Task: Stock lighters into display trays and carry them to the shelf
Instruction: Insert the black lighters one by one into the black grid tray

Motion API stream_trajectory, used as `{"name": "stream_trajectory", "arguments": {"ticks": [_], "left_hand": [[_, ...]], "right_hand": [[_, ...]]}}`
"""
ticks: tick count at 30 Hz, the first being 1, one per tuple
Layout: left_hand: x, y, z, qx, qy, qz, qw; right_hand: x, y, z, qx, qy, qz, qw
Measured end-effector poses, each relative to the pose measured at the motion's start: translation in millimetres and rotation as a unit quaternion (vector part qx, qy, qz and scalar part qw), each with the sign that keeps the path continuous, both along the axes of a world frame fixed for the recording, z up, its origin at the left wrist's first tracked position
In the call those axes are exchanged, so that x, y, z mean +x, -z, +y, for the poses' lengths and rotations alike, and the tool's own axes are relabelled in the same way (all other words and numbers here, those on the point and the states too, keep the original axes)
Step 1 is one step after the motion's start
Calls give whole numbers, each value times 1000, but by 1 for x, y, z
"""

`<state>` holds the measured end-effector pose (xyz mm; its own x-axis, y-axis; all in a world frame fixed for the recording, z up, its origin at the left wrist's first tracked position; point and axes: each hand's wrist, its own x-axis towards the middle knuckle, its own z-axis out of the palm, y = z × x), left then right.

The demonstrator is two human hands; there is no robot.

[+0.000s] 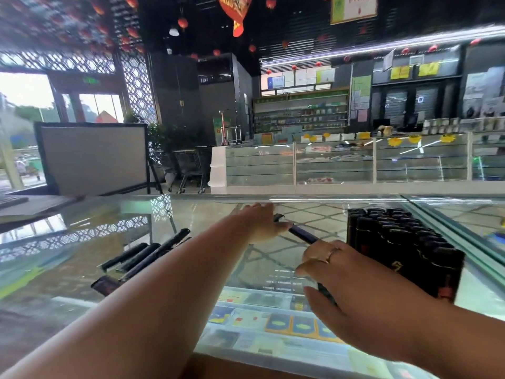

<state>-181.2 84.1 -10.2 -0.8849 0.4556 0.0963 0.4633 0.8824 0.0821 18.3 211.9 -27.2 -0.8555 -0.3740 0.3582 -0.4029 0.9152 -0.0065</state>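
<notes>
Head view, left grip: the left grip (259,222) is hovering over the middle of the frame, fingers straight and released. Its thumb is touching the far end of a dark lighter (300,233).
Head view, right grip: the right grip (344,274), lower right of centre and wearing a ring (334,253), is grasping the near end of that lighter with curled fingers. A dark tip is showing under its thumb, and I cannot tell whether that is the same piece.
Head view, display tray: the display tray (404,250) is standing on the glass worktop (191,214) just beside the right grip, packed with upright dark lighters.
Head view, loose lighters: the loose lighters (142,255) are lying left of centre on the worktop, well apart from the tray.
Step in hand: I'm judging this as stocking, with one lighter lifted between the two grips and heading for a slot.
Next move: it's calling for the right grip to turn the lighter upright over a free slot, if one is showing, while the left lets go. The loose ones are waiting their turn, and the carry to the shelf is not yet due.
</notes>
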Motion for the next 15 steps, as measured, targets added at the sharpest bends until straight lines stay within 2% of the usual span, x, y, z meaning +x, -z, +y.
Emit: {"name": "stream_trajectory", "arguments": {"ticks": [7,12,15], "left_hand": [[-11,6,27,3,34,-36,999],[-13,7,29,66,43,-56,995],[-5,8,34,37,37,-37,998]], "right_hand": [[0,-3,-2,23,11,-9,1000],[1,-8,-4,39,16,-22,999],[2,-7,-4,34,16,-24,999]]}}
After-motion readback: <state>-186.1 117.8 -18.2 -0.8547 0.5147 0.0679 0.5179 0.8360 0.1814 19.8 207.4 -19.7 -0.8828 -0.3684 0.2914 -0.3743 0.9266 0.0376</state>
